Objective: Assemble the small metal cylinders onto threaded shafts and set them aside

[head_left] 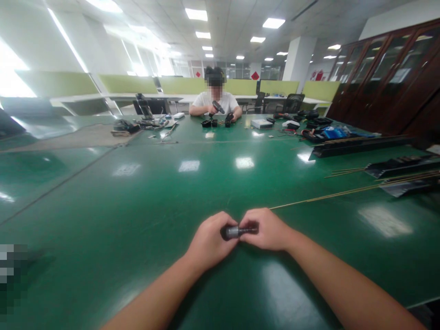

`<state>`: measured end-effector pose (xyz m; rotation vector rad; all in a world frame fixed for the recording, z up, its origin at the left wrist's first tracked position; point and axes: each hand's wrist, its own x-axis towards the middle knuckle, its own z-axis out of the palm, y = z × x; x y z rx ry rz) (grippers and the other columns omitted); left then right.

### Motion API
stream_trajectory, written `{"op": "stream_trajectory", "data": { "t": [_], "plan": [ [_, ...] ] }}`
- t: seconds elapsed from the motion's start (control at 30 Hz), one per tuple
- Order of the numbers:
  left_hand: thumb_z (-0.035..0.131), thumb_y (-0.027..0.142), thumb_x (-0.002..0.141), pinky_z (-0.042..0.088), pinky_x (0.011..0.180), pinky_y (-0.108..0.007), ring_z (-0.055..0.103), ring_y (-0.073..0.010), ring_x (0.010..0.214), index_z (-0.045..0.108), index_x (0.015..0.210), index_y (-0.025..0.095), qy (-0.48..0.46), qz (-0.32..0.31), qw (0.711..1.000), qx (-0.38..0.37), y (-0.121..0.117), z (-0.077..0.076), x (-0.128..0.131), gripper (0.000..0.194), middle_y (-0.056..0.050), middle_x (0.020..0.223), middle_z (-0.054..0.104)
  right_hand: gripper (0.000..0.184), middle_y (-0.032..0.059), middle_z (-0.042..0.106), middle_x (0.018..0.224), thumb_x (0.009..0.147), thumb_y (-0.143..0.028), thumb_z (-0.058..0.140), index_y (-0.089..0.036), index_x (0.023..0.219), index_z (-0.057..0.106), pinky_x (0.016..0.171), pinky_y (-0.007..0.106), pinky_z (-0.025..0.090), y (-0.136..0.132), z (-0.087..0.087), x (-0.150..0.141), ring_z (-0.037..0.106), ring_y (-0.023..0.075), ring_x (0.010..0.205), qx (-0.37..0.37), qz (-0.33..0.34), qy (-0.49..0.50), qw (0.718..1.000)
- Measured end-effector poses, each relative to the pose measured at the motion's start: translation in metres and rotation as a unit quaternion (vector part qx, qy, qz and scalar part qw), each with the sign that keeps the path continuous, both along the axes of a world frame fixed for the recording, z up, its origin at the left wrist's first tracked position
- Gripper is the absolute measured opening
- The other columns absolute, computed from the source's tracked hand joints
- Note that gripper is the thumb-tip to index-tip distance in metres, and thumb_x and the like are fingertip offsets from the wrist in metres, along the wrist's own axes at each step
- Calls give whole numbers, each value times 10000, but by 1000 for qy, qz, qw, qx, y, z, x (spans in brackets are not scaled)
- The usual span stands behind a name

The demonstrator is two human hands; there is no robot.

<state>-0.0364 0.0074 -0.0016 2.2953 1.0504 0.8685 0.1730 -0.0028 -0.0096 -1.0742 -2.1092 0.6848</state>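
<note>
Over the green table (154,188), both hands meet on a small silver-and-black cylinder (232,232) with a thin dark shaft. My left hand (210,240), closed, wraps the cylinder's wider black end, which is partly hidden in the palm. The fingers of my right hand (270,229) pinch the shaft side, just right of the silver body. What exactly the piece is, I cannot tell. A long thin brass-coloured rod (309,200) runs from behind my right hand toward the right; whether it touches the hand is unclear.
Black channel-shaped trays (357,147) with more thin rods lie at the right. Across the table a person (215,101) holds a dark power tool over small black parts. Tools and a blue bag (333,133) are at the back right; clutter (125,127) lies back left.
</note>
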Motion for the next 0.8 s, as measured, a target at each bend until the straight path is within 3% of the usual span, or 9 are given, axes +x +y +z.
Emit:
{"op": "stream_trajectory", "data": {
  "t": [0.8],
  "plan": [
    [748,169,693,443,666,-261,615,-154,719,642,802,187,-5,12,1000,3,-1,0,3,152,-4,786,666,89,3,683,749,725,-216,728,-186,801,690,600,230,416,-1,6,3,597,131,655,4,8,-40,999]
  ]
}}
